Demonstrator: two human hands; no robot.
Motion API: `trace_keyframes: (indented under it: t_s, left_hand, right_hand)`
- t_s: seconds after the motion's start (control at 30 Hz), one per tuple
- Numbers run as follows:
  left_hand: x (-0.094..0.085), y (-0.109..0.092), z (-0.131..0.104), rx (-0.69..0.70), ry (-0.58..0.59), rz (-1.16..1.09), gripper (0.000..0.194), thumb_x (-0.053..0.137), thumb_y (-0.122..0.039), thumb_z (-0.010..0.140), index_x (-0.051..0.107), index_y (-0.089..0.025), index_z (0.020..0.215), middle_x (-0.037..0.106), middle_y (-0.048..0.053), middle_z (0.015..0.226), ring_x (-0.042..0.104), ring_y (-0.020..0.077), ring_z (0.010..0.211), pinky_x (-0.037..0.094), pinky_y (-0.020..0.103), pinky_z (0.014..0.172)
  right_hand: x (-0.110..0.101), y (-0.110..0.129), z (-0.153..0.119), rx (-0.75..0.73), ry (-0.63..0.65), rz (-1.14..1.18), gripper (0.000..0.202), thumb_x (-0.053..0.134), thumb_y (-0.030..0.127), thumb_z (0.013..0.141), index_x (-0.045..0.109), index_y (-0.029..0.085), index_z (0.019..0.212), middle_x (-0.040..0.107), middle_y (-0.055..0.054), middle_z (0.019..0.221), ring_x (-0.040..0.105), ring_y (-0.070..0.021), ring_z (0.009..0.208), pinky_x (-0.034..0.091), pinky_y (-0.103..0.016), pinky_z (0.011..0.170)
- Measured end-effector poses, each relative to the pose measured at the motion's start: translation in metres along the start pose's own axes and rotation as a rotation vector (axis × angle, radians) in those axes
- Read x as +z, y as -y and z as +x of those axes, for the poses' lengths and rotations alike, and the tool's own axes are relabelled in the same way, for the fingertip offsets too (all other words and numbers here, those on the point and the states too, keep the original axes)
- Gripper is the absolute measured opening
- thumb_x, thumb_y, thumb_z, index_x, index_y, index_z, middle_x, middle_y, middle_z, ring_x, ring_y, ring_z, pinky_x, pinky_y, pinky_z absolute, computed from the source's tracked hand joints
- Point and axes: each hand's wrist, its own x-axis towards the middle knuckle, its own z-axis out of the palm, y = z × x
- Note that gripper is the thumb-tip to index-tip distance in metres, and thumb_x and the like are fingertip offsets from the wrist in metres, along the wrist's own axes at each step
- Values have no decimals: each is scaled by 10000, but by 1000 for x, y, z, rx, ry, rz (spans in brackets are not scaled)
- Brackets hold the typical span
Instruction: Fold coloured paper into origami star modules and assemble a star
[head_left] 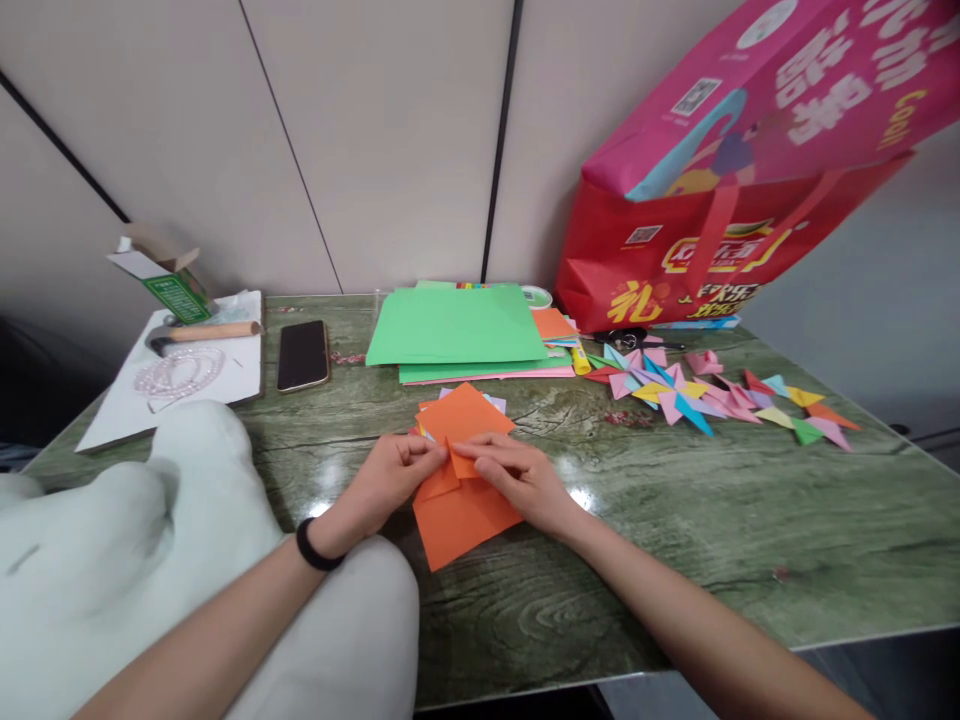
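Observation:
Both hands work on a small folded piece of orange paper (441,480) above the middle of the table. Its left edge is pinched in my left hand (394,475), which has a black band at the wrist. With fingers closed on the right side of the same piece, my right hand (521,475) faces the left one. Beneath them lies a larger orange sheet (457,530) on the tabletop. Another orange sheet (466,405) rests just behind, over a few coloured papers that show only at their edges.
Green sheets (457,325) are stacked at the back. Folded paper pieces (675,385) lie right, before a red bag (637,240). A phone (303,355), a hammer (210,331) and a green box (176,285) stand left. A pale plush cushion (225,520) fills the near left.

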Motion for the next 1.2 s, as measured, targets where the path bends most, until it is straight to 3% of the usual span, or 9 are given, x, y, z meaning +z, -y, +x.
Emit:
trace_keyframes:
  t_s: [0.2,0.47,0.67,1.2]
  left_hand:
    - [-1,1,1,57,3,91,348,511,-438,760,575,-132,609,495,-9,545,421,104,524,333,202,471]
    - [-1,0,2,92,-2,211,366,486,-430,770,486,-136,553,366,-33,532,312,81,509,254,190,449]
    - [-1,1,1,31,101,185,416,543,-462,722,335,-172,511,239,-60,517,204,62,474,148,207,436]
    - [0,1,1,-81,153,15,376,608,-456,680,470,-130,554,425,-40,530,326,61,469,214,192,450]
  right_hand:
    - [5,-8,0,206,-60,216,304,654,320,713,628,242,1005,646,-42,958,595,-175,891,478,-311,778]
    - [8,-15,2,447,-61,422,319,734,332,584,625,177,841,648,-4,750,599,-125,679,477,-258,652]
    - [9,-12,5,537,-192,593,335,787,253,487,632,170,773,629,33,673,561,-87,603,448,-226,631]
    - [11,-13,3,563,-204,664,341,796,223,487,642,160,785,623,34,644,548,-80,586,433,-223,624]
